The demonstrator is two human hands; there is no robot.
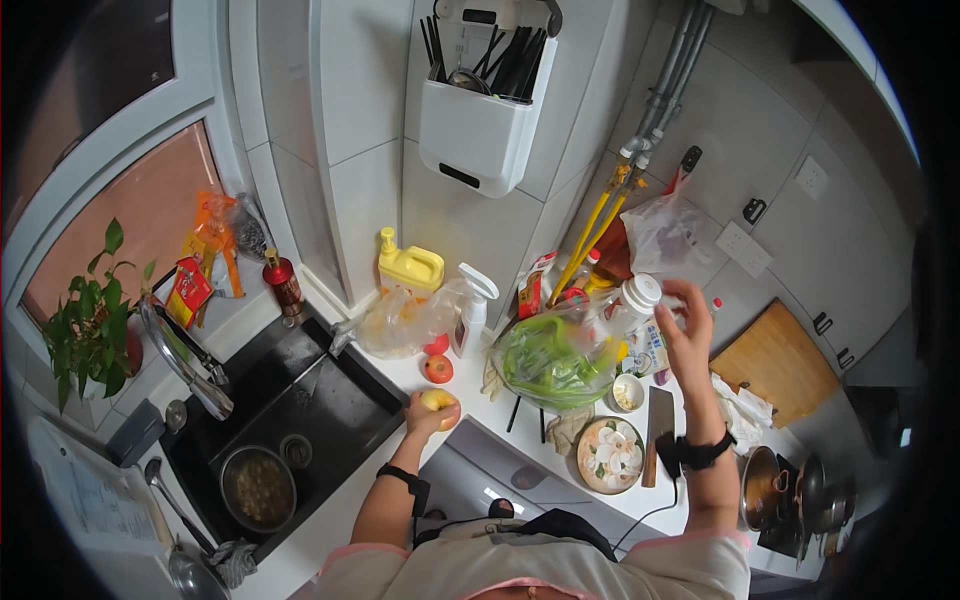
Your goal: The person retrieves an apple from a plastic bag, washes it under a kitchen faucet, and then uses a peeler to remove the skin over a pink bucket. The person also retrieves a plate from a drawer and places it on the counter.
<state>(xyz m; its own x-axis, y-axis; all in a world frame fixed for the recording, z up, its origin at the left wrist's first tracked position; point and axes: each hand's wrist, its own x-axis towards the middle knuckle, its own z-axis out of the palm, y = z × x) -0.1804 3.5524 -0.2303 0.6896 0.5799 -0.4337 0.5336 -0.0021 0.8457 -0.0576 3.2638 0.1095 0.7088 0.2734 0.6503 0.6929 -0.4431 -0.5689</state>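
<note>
My left hand (424, 420) is closed around a yellow apple (436, 400) at the counter's edge, right of the sink. A red apple (439, 368) lies just beyond it, with another red fruit (436, 345) partly under a clear plastic bag (397, 328). My right hand (686, 322) is raised over the back of the counter, fingers apart and curved. Its thumb is close beside the white cap (642, 291) of a clear container; whether they touch I cannot tell. Left of that container sits a clear bag of green vegetables (555, 360).
On the left, the black sink (352, 397) holds a pot of cloudy liquid (259, 489). A cleaver (660, 427) lies beside a floral plate (610, 454) and a small white bowl (625, 393). A spray bottle (472, 315) stands near the wall. Pans (763, 487) are at the far right.
</note>
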